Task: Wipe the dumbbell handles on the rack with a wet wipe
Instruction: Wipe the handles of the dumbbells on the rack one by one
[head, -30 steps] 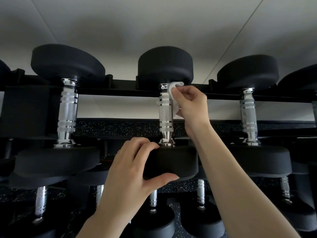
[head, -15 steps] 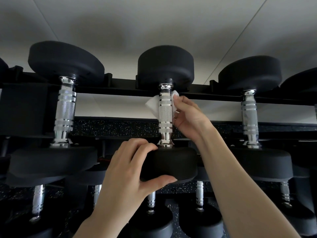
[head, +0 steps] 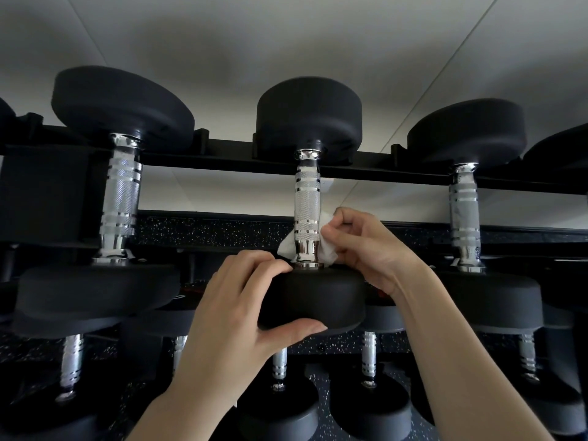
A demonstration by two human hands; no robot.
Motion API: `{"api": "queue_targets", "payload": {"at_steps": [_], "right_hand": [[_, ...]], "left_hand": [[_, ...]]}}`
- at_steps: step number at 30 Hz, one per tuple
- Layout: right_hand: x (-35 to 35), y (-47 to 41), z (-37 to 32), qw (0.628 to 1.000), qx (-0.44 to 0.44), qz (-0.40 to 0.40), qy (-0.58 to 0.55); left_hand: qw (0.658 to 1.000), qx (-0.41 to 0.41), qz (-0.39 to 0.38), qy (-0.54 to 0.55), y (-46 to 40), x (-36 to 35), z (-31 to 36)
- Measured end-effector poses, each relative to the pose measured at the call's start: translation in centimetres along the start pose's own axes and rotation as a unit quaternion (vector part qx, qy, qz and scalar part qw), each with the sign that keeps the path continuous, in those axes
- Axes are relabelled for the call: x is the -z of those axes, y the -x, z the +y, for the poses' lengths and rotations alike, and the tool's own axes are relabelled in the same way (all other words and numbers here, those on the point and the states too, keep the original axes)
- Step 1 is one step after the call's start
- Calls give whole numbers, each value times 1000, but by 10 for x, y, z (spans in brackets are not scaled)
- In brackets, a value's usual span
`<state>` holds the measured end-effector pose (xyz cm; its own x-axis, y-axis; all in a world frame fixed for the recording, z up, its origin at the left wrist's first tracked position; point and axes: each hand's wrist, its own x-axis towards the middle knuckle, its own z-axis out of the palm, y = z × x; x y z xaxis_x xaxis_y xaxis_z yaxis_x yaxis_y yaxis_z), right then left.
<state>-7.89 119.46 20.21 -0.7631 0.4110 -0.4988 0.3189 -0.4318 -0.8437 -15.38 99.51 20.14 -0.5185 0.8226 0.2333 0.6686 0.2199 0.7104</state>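
Three black dumbbells lie across the top tier of a black rack (head: pixel 366 173). The middle dumbbell's chrome handle (head: pixel 307 205) runs from its far head to its near head (head: pixel 331 297). My left hand (head: pixel 241 307) grips the near head, fingers over its top and thumb under its rim. My right hand (head: pixel 366 246) pinches a white wet wipe (head: pixel 327 249) against the lower end of that handle; part of the wipe shows behind the handle on its left side.
A larger dumbbell's handle (head: pixel 121 198) stands to the left and another dumbbell's handle (head: pixel 464 214) to the right on the same tier. Several smaller dumbbells sit on the lower tier (head: pixel 369 405). Speckled black flooring and a white wall lie behind the rack.
My right hand slid the wipe down the middle handle, from near the far head to just above the near head. My left hand kept its grip on the near head.
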Motion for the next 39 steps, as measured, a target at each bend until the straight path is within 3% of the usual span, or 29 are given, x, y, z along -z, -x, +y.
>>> {"api": "queue_targets", "payload": {"at_steps": [6, 13, 21, 31, 35, 39], "right_hand": [[0, 15, -10, 984, 13, -13, 177], [-14, 32, -28, 895, 72, 15, 440], [-35, 25, -30, 845, 116, 4, 522], [-56, 8, -38, 641, 126, -18, 757], [-62, 7, -44, 649, 66, -59, 756], [-69, 6, -47, 642, 50, -51, 764]], "left_hand": [[1000, 4, -2, 6, 1, 0, 0], [1000, 5, -6, 2, 1, 1, 0], [1000, 10, 11, 28, 4, -1, -1], [998, 9, 63, 11, 7, -8, -2], [998, 13, 63, 5, 7, -8, -3], [998, 10, 66, -1, 6, -9, -6]]}}
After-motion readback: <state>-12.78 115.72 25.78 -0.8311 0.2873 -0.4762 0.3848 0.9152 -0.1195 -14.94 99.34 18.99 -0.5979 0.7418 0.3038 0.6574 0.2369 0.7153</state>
